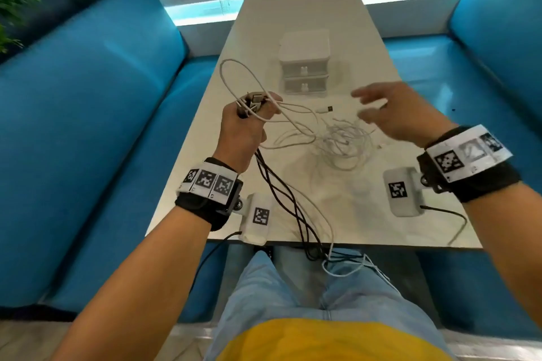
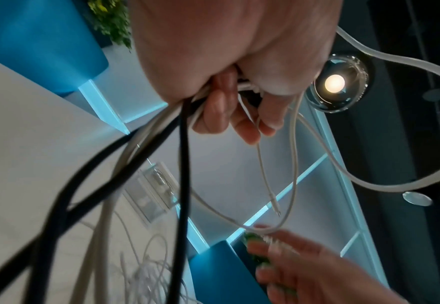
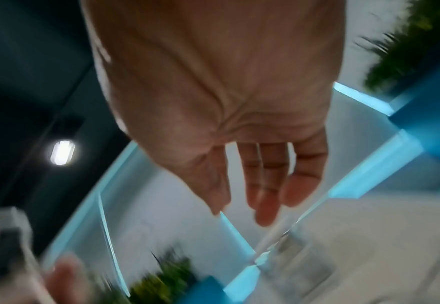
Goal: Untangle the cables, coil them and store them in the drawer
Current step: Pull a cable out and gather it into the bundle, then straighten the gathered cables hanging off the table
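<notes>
My left hand is raised over the table's left side and grips a bunch of cable ends, white and black. In the left wrist view its fingers curl round those cables. Black cables hang from the fist down over the table's near edge onto my lap. White loops arch above the fist and run to a tangled white cable pile on the table. My right hand hovers open over the pile, fingers spread and blurred, holding nothing. A small white drawer unit stands behind with both drawers closed.
The pale table is narrow, with blue bench seats close on both sides. A white plug end lies between the drawer unit and the pile. Cable ends trail over my jeans below the near edge.
</notes>
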{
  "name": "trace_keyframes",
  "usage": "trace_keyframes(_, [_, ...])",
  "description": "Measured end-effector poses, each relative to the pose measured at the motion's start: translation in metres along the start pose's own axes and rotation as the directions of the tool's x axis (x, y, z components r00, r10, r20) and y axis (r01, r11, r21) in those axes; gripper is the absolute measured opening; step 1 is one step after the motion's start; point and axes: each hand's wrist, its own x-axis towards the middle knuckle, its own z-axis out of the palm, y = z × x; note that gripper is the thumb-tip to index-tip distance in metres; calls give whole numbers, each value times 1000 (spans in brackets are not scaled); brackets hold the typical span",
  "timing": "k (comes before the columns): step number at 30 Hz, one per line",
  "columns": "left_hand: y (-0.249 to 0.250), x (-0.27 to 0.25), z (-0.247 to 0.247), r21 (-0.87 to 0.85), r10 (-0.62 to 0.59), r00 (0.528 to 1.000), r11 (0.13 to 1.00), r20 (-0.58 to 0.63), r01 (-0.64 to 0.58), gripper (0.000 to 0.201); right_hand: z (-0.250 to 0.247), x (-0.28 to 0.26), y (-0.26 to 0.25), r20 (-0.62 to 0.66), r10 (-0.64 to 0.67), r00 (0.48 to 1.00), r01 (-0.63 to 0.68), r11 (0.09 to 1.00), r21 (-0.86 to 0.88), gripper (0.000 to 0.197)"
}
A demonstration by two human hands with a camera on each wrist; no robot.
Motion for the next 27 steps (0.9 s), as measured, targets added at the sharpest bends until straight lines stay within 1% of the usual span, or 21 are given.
trace_keyframes(1, [1,-3,8,6,-3,999,1000,42,3,20,-6,-9,-12,37,-1,999,-6,982,188,28])
trace_keyframes(2, [1,-8,19,21,-12,996,1000,85,10,20,-10,-19,-22,127,0,992,-39,951,307,23])
trace_keyframes(3, [1,-11,31,43,-20,991,999,132,14,20,-14,-30,-28,232,-15,972,-64,942,329,22])
trace_keyframes(4, [1,-16,46,64,-22,981,998,193,10,18,-19,-39,-28,316,-35,948,-57,959,277,22])
trace_keyframes(5, [2,-21,61,85,-19,964,996,266,-4,15,-23,-47,-25,363,-50,930,-24,980,196,20])
trace_keyframes(6, [2,-26,74,108,-13,939,994,343,-25,10,-28,-55,-18,379,-51,924,7,993,117,20])
trace_keyframes(7, [2,-31,87,140,-13,911,989,413,-49,12,-34,-63,-6,370,-31,929,15,999,46,24])
trace_keyframes(9, [0,-38,109,216,-25,854,971,520,-104,38,-46,-81,31,348,79,934,-60,996,-65,23])
trace_keyframes(10, [-2,-42,120,246,-27,829,960,559,-134,48,-51,-94,53,349,145,926,-113,987,-111,21])
trace_keyframes(12, [-6,-49,138,267,-35,805,951,593,-155,57,-55,-122,103,341,271,900,-240,962,-133,20])
trace_keyframes(13, [-8,-53,148,265,-53,795,955,604,-137,56,-54,-136,125,312,313,897,-292,950,-113,20])
trace_keyframes(15, [-11,-64,169,236,-89,769,968,633,-81,48,-49,-163,167,183,365,913,-354,931,-88,18])
trace_keyframes(16, [-12,-70,179,224,-97,754,972,649,-69,41,-47,-174,186,116,401,909,-394,915,-84,17])
trace_keyframes(18, [-16,-80,199,227,-99,730,971,677,-80,28,-46,-194,219,44,500,865,-496,864,-85,13])
trace_keyframes(20, [-23,-91,216,245,-103,693,963,713,-110,24,-53,-211,247,-1,586,810,-584,806,-96,21])
trace_keyframes(21, [-26,-95,223,255,-109,676,959,729,-121,25,-60,-218,259,-63,623,779,-627,774,-91,25])
trace_keyframes(23, [-33,-102,234,277,-130,659,953,741,-123,26,-75,-228,277,-260,671,694,-699,715,-19,22])
trace_keyframes(24, [-36,-105,238,285,-142,659,951,739,-116,26,-82,-231,281,-349,672,653,-697,714,69,22])
trace_keyframes(25, [-38,-107,242,291,-154,664,952,732,-100,26,-88,-231,277,-412,657,632,-655,736,169,23])
trace_keyframes(26, [-40,-110,245,290,-170,671,954,722,-70,24,-92,-229,268,-441,632,637,-575,771,274,22])
trace_keyframes(27, [-41,-112,249,282,-192,678,959,710,-24,19,-94,-226,249,-432,607,667,-477,793,379,17])
